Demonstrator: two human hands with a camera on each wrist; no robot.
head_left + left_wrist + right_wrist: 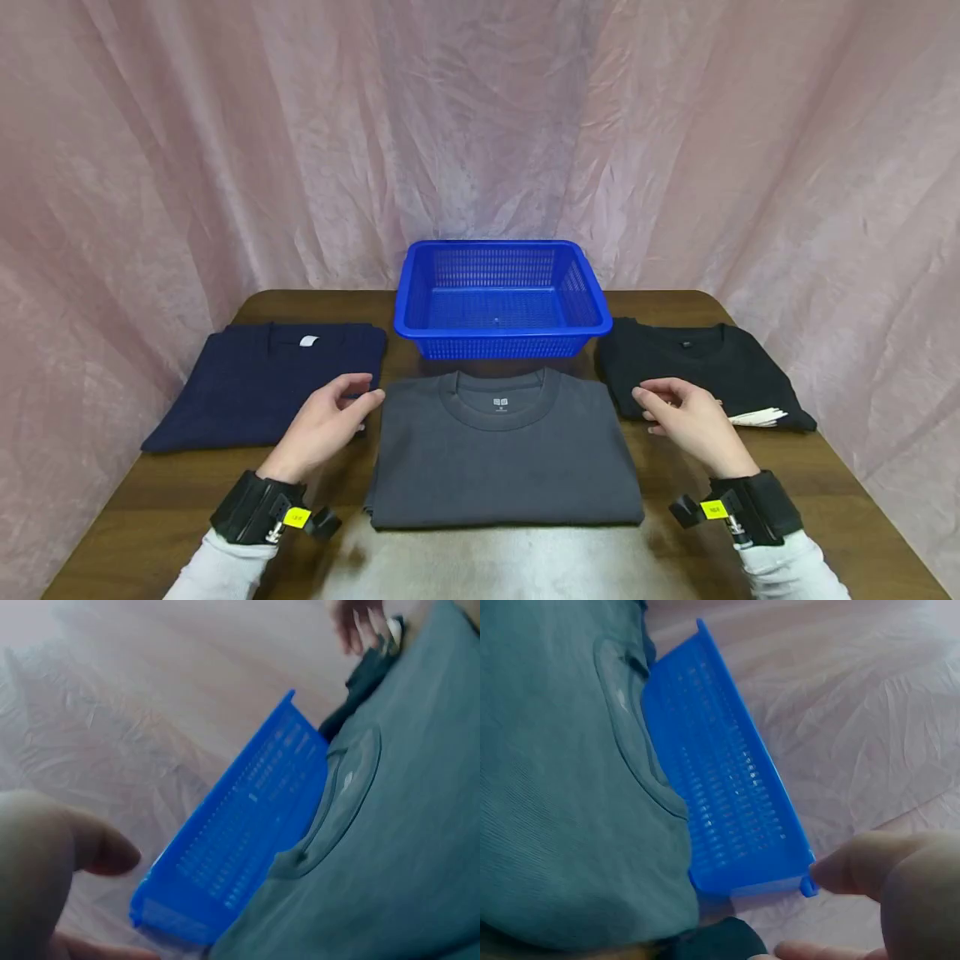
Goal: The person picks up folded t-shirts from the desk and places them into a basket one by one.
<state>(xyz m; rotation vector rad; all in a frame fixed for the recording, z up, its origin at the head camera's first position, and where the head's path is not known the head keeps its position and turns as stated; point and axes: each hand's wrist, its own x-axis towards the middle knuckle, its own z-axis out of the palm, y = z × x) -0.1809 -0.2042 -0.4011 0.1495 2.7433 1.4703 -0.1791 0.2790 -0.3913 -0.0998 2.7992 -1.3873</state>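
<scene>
A dark grey T-shirt, folded into a rectangle with its collar facing away from me, lies on the table between my hands. My left hand hovers by its upper left corner, near the navy garment, fingers loosely bent and holding nothing. On the other side, my right hand is held over the near left part of a folded black shirt, also with nothing in its fingers. Both wrist views show the grey shirt lying between the hand and the blue basket's lower edge.
Behind the grey shirt stands a blue plastic basket with nothing in it. A folded navy garment with a white label lies at left. White strips rest on the black shirt. A pink curtain hangs behind the wooden table.
</scene>
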